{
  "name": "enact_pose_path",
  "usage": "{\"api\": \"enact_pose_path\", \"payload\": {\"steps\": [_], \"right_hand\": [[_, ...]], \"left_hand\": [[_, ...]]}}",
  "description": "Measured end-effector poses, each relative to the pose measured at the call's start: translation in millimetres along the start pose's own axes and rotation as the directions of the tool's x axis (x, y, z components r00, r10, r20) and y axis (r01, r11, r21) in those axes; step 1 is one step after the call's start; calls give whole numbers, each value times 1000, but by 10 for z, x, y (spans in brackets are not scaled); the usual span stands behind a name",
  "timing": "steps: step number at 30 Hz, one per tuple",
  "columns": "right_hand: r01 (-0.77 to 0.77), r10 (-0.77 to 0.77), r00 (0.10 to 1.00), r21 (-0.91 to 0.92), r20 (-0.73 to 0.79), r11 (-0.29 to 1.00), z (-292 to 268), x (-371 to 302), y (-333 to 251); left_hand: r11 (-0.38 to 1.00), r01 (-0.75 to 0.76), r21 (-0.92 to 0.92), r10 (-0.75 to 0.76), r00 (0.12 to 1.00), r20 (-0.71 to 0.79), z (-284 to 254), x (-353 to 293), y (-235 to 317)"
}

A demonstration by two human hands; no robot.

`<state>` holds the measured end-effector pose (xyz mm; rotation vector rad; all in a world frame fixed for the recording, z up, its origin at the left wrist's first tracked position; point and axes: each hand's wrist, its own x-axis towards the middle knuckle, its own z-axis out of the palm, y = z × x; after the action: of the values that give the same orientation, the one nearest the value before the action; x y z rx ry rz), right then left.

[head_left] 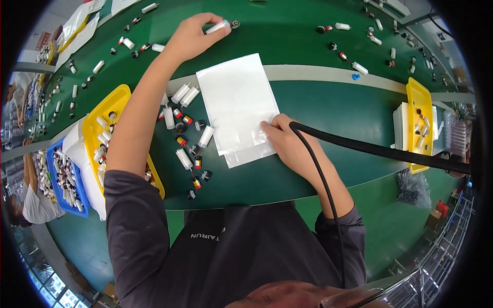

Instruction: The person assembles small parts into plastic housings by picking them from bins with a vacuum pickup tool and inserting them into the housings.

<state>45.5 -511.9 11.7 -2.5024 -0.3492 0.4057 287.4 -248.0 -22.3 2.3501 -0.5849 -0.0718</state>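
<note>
My left hand reaches out over the far green belt, its fingers closed round a white plastic cylinder. Touching the cylinder's far end is a small dark round part; I cannot tell whether the two are joined. A flat white plastic bag lies on the near green bench, overlapping the pale rail. My right hand pinches the bag's lower right edge between thumb and fingers. Left of the bag are several loose white cylinders, black caps and small red-and-yellow pieces.
A yellow tray and a blue tray of mixed parts stand at left. Another yellow tray is at right. Parts lie scattered on the belt. A black cable crosses above my right forearm.
</note>
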Motion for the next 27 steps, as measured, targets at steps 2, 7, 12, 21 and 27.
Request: {"api": "enact_pose_path", "payload": {"steps": [2,7,12,21,27], "right_hand": [[11,-11,1000,16,-10,1000,7,8,50],[199,-200,979,-40,-38,979,-136,110,-62],[188,-188,982,-34,-10,982,-189,37,-161],[10,-99,985,531,140,847,-525,135,-7],[192,50,884,458,-466,868,109,566,-270]], "left_hand": [[918,46,-393,-77,995,-63,-65,-173,357],[54,51,-997,-183,982,41,139,-526,696],[-377,448,-811,-318,760,567,477,-1004,1009],[-270,599,-754,-147,748,647,663,-1034,957],[-473,469,-746,87,867,490,590,-1056,985]]}}
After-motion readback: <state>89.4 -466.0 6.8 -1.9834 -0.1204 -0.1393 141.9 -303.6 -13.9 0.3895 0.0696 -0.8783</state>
